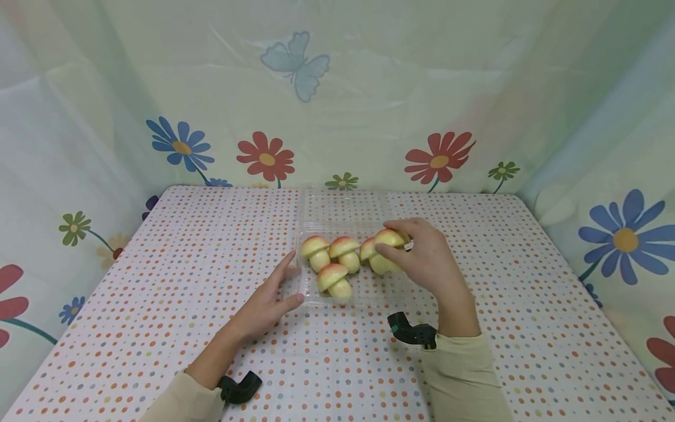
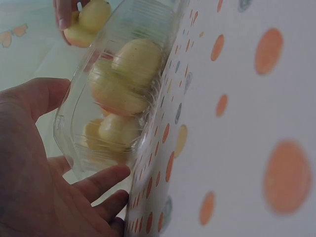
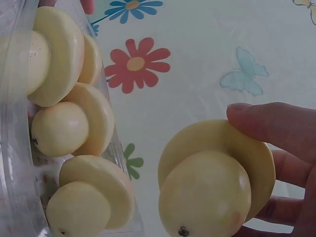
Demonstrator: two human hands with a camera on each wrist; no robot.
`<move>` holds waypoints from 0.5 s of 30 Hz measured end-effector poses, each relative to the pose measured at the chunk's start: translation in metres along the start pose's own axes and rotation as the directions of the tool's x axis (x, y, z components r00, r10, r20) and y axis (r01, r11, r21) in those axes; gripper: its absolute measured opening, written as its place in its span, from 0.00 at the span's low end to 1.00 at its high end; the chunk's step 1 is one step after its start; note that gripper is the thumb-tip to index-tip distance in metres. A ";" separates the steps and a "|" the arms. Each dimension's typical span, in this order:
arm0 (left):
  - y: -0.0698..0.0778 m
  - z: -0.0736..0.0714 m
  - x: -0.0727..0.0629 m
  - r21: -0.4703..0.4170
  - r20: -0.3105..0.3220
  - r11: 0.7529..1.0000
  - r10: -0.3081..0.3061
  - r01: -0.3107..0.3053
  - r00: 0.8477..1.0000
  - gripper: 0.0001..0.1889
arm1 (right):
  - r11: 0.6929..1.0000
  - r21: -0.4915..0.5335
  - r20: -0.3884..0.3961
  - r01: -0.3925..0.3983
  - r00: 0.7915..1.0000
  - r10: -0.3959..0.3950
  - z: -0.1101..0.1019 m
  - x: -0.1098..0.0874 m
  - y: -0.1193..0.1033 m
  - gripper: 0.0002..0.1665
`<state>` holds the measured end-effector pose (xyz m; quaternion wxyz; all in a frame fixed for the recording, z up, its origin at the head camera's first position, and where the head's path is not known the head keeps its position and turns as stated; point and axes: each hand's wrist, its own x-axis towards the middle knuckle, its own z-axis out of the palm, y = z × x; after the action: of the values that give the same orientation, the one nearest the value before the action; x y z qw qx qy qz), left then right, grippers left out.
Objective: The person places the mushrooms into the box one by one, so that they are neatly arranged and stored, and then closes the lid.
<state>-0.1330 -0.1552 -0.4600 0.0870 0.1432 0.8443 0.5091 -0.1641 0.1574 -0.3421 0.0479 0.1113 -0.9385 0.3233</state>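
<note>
My right hand [image 1: 428,258] pinches a toy mushroom [image 3: 210,182] by its cap between thumb and fingers, over the right part of a clear plastic clamshell box [image 1: 369,295]. The mushroom has a pale yellow stem and a yellow cap tinged red. Several more like it, among them a front mushroom [image 1: 333,280], lie in the box. My left hand [image 1: 263,308] is at the box's left side, fingers spread and fairly straight, thumb toward the front corner. In the left wrist view, its fingertips are right at the clear wall [image 2: 74,108].
The box's clear lid [image 1: 345,206] is folded back toward the rear of the table. A dotted cloth [image 1: 221,234] covers the table. Behind it hangs a curtain [image 1: 369,76] printed with flowers and a butterfly. Each wrist wears a black camera mount [image 1: 239,388].
</note>
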 end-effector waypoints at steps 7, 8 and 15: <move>0.000 0.000 0.000 -0.002 -0.001 1.000 0.008 -0.008 1.000 0.45 | 1.000 -0.006 0.017 0.025 1.000 -0.024 0.003 -0.001 -0.003 0.28; 0.000 0.000 0.000 -0.002 -0.001 1.000 0.009 -0.009 1.000 0.45 | 1.000 -0.008 0.021 0.027 0.999 -0.027 0.003 -0.001 -0.003 0.28; 0.000 0.000 0.000 -0.006 0.001 1.000 0.010 -0.010 1.000 0.45 | 0.999 -0.020 0.056 0.043 0.998 -0.042 0.007 -0.001 -0.003 0.28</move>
<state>-0.1325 -0.1551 -0.4599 0.0854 0.1475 0.8420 0.5119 -0.1629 0.1505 -0.3461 0.0299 0.1397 -0.9403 0.3089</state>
